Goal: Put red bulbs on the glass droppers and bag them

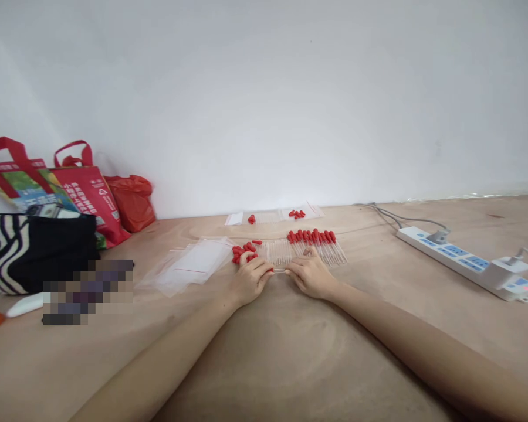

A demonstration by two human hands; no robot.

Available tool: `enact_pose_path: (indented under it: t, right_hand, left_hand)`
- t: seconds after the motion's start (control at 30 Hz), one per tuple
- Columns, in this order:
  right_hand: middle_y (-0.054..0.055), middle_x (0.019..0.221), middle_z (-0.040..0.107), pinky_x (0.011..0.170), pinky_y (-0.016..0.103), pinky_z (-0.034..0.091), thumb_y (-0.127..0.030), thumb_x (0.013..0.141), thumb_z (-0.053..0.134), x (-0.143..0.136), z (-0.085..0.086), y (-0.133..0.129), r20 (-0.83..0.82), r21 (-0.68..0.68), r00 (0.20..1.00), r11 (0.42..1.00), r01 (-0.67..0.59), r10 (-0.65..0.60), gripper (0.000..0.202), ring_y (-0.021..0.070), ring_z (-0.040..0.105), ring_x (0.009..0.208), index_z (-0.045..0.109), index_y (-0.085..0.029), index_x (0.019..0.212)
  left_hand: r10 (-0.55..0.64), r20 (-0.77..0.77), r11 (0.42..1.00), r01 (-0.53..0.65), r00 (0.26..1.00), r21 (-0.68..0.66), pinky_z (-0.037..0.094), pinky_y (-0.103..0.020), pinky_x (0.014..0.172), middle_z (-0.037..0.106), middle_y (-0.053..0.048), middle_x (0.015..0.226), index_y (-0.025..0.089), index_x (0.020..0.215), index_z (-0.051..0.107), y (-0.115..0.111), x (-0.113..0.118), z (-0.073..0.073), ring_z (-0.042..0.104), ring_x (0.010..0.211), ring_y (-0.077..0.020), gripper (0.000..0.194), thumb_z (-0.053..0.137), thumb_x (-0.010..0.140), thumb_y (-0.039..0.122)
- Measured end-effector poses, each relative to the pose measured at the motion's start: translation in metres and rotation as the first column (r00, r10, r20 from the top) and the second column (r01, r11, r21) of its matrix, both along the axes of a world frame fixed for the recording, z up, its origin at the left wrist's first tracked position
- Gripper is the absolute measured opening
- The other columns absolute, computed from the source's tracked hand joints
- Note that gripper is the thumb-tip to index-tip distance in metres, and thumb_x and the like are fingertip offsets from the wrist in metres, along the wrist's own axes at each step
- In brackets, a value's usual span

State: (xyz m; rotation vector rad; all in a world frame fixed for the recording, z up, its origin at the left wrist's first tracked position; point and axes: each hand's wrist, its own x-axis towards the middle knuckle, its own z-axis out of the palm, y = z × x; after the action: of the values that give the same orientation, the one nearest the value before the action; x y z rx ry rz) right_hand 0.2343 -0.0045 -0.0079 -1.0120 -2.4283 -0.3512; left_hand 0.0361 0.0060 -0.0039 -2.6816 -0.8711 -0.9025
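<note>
A long white plastic power strip (453, 253) runs from near the back edge of the pale brown wooden bench (268, 363) towards its right side. Flat, clear plastic bags (202, 261) lie left of the hands. Beyond the right hand (311, 274) sit red-capped clear tubes (320, 239); loose red caps (241, 253) lie beside the left hand (250, 276). Both hands' fingers pinch one thin clear tube (278, 270), well forward of the back edge.

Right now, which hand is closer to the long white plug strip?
The right hand. It is to the left of the plug strip, with a gap between them. The left hand is farther left, on the other side of the right hand.
</note>
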Motion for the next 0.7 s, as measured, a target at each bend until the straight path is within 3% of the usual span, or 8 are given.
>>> enact_pose_path:
  t: [0.1, 0.2, 0.27, 0.37, 0.47, 0.7]
  right_hand:
    - [0.004, 0.072, 0.06, 0.071, 0.033, 0.018, -0.028, 0.083, 0.039, 0.002, 0.009, 0.0, 0.067, -0.002, 0.998, 1.0, 0.002, -0.001, 0.026, 0.015, 0.047, 0.073, 0.059, -0.017, 0.071]
    - [0.005, 0.074, 0.061, 0.07, 0.033, 0.019, -0.029, 0.081, 0.041, 0.009, 0.015, 0.005, -0.002, -0.045, 0.986, 0.985, 0.164, -0.164, 0.026, 0.0161, 0.049, 0.075, 0.061, -0.018, 0.069]
    - [0.005, 0.075, 0.063, 0.071, 0.033, 0.02, -0.029, 0.081, 0.04, 0.017, 0.017, 0.013, -0.123, -0.129, 0.926, 0.931, 0.342, -0.357, 0.027, 0.0164, 0.051, 0.075, 0.062, -0.019, 0.07]
    - [0.005, 0.074, 0.065, 0.072, 0.033, 0.023, -0.033, 0.082, 0.037, 0.027, 0.018, 0.03, -0.219, -0.3, 0.754, 0.778, 0.552, -0.62, 0.03, 0.0178, 0.054, 0.073, 0.064, -0.02, 0.076]
    - [0.006, 0.072, 0.066, 0.074, 0.034, 0.024, -0.034, 0.081, 0.038, 0.025, 0.017, 0.045, -0.21, -0.388, 0.663, 0.684, 0.618, -0.718, 0.029, 0.0198, 0.056, 0.074, 0.064, -0.021, 0.081]
    - [0.01, 0.073, 0.065, 0.077, 0.038, 0.021, -0.032, 0.079, 0.038, -0.001, 0.012, 0.063, -0.113, -0.4, 0.613, 0.601, 0.692, -0.782, 0.027, 0.0231, 0.057, 0.077, 0.058, -0.015, 0.086]
  left_hand:
    - [0.08, 0.018, 0.997, -0.08, 0.997, 0.007, 0.023, -0.04, 0.089, 0.064, -0.001, 0.081, 0.021, 0.086, 0.058, 0.0, -0.001, 0.002, 0.054, 0.081, -0.0168, 0.015, 0.043, 0.085, 0.022]
    - [0.207, 0.083, 0.977, -0.211, 0.975, 0.042, 0.021, -0.042, 0.091, 0.061, -0.005, 0.093, 0.022, 0.098, 0.056, 0.002, -0.004, 0.004, 0.052, 0.091, -0.0205, 0.019, 0.049, 0.081, 0.028]
    - [0.351, 0.16, 0.933, -0.359, 0.923, 0.026, 0.024, -0.043, 0.089, 0.059, -0.007, 0.099, 0.022, 0.103, 0.054, 0.006, -0.006, 0.004, 0.049, 0.095, -0.0235, 0.027, 0.052, 0.078, 0.031]
    - [0.536, 0.212, 0.843, -0.53, 0.817, -0.089, 0.029, -0.044, 0.083, 0.057, -0.008, 0.098, 0.023, 0.102, 0.054, 0.011, -0.009, 0.003, 0.048, 0.095, -0.0271, 0.03, 0.056, 0.074, 0.033]
    - [0.594, 0.179, 0.804, -0.567, 0.785, -0.179, 0.03, -0.044, 0.081, 0.056, -0.008, 0.096, 0.023, 0.099, 0.054, 0.013, -0.01, 0.003, 0.046, 0.095, -0.0287, 0.035, 0.061, 0.069, 0.037]
    - [0.592, 0.125, 0.799, -0.561, 0.796, -0.216, 0.032, -0.044, 0.082, 0.053, -0.008, 0.099, 0.022, 0.096, 0.056, 0.013, -0.011, 0.001, 0.045, 0.097, -0.0281, 0.032, 0.062, 0.068, 0.036]
